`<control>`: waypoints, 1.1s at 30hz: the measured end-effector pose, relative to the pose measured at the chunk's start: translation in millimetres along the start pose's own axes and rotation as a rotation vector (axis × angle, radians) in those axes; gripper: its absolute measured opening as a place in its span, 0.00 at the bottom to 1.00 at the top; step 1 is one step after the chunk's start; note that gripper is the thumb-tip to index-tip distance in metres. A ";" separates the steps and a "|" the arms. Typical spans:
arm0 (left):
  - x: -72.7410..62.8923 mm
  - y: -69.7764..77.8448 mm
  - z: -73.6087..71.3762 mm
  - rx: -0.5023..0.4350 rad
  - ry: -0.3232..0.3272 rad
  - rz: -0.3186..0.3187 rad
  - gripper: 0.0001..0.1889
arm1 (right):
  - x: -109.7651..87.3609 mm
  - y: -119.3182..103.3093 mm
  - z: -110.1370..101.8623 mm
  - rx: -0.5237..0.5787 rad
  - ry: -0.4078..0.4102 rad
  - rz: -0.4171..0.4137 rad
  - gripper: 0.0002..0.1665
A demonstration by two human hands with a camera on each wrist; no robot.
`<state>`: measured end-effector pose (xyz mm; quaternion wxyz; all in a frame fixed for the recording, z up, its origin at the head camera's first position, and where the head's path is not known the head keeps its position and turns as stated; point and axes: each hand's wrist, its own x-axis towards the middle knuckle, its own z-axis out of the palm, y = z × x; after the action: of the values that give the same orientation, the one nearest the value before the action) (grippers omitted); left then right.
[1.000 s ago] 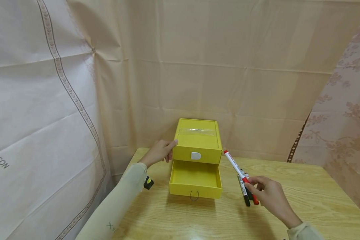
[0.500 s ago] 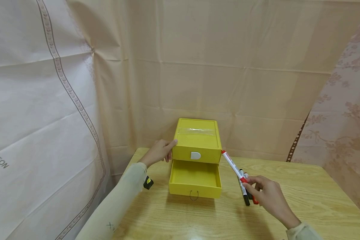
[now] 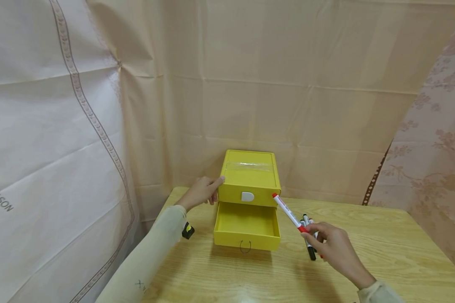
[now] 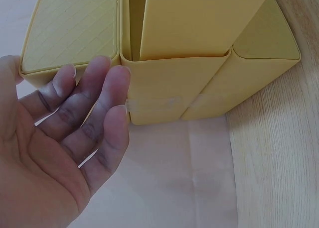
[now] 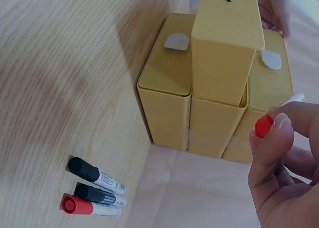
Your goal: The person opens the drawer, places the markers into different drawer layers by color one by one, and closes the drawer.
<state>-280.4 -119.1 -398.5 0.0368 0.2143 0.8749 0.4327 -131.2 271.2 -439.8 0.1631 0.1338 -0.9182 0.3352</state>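
A yellow drawer unit (image 3: 250,172) stands on the table with its middle drawer (image 3: 247,240) pulled out; the inside shows bare. My left hand (image 3: 201,192) rests at the unit's upper left edge, thumb on top and fingers along the side; in the left wrist view the fingers are loosely bent against the yellow wall. My right hand (image 3: 335,248) pinches a white marker (image 3: 288,212) by its red end, the other red tip overlapping the unit's right front corner in the head view. Below that hand lie two black markers (image 5: 94,174) and a red-capped marker (image 5: 89,206).
A small black-and-yellow object (image 3: 188,230) lies left of the drawer unit, beside the left sleeve. The wooden table (image 3: 383,235) ends at a hanging beige cloth (image 3: 250,92) behind. A thin wire ring (image 3: 245,247) hangs on the drawer front.
The right hand has moved slightly left with the marker, whose tip now overlaps the unit's front corner. The left hand and the drawer stay as they were.
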 end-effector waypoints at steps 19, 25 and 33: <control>1.9 -1.1 1.1 -0.012 0.001 -0.015 0.37 | 8.0 -22.4 9.9 -0.017 -0.045 -0.092 0.02; 1.6 -0.9 1.0 -0.020 0.004 -0.016 0.37 | 9.9 -26.9 14.2 0.001 -0.043 -0.143 0.02; 1.3 -0.7 1.3 -0.010 0.009 -0.018 0.37 | 13.8 -30.3 20.6 -0.010 -0.016 -0.220 0.04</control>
<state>-281.5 -118.0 -399.7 0.0377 0.2044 0.8748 0.4375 -137.3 233.3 -432.0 0.1924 0.2353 -0.9010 0.3095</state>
